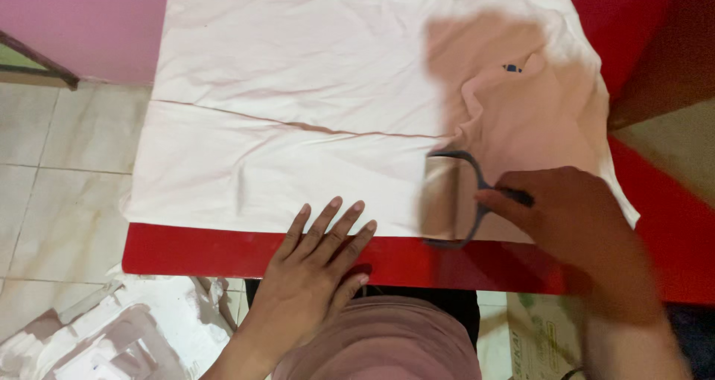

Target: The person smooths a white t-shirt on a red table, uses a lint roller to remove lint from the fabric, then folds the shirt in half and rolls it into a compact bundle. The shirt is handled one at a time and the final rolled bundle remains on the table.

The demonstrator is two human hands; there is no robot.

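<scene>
Roller (441,198) upright across shirt (298,90), handle rightward

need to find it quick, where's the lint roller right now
In the head view the lint roller is right of centre, lying on the pale shirt near the red table's front edge, its handle held in the right hand.
</scene>
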